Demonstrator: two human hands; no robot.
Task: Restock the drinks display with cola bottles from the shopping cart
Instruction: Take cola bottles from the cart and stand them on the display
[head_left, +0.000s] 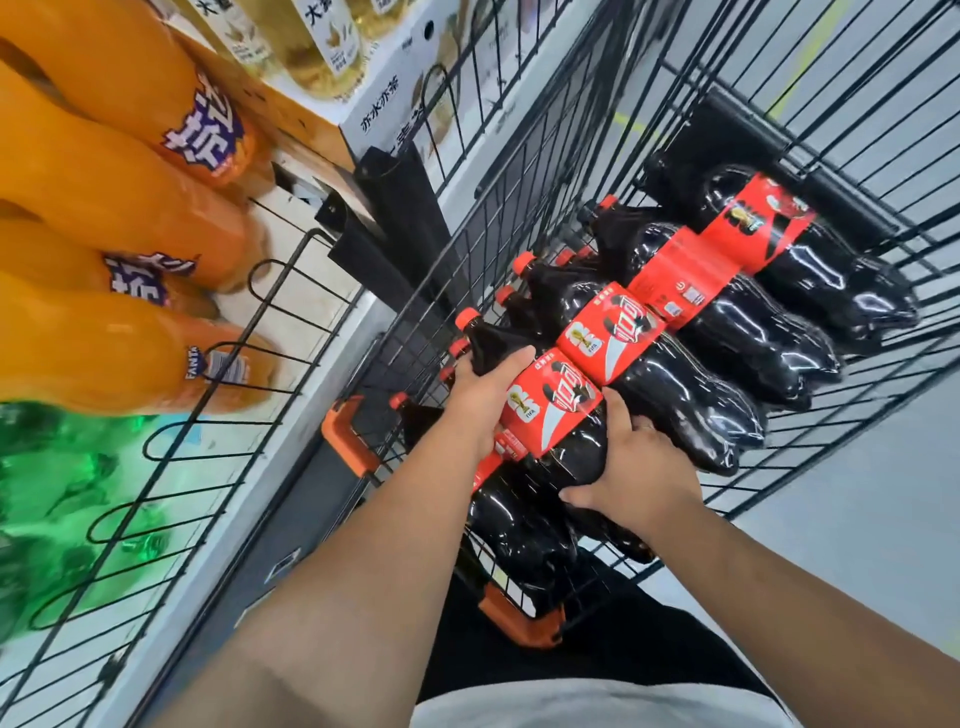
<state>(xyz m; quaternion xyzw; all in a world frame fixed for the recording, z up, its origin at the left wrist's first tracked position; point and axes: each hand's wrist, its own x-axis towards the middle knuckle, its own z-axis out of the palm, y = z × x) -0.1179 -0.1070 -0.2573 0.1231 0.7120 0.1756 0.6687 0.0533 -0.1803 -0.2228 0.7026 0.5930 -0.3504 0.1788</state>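
Note:
Several large cola bottles with red labels and red caps lie side by side in the black wire shopping cart (524, 171). My left hand (480, 397) grips the upper body of the nearest cola bottle (553, 415), just below its neck. My right hand (631, 470) holds the lower body of that same bottle, fingers wrapped over its dark side. More cola bottles (727, 322) lie further right in the cart, and others sit underneath the held one. The drinks display (291, 291) with its black wire front stands to the left.
Orange soda bottles (104, 208) lie on the display shelf at the left, with green bottles (67, 493) below them. Cartons of pale tea bottles (384, 93) sit at the top. Orange plastic corners (345, 431) mark the cart's near end. Grey floor shows at right.

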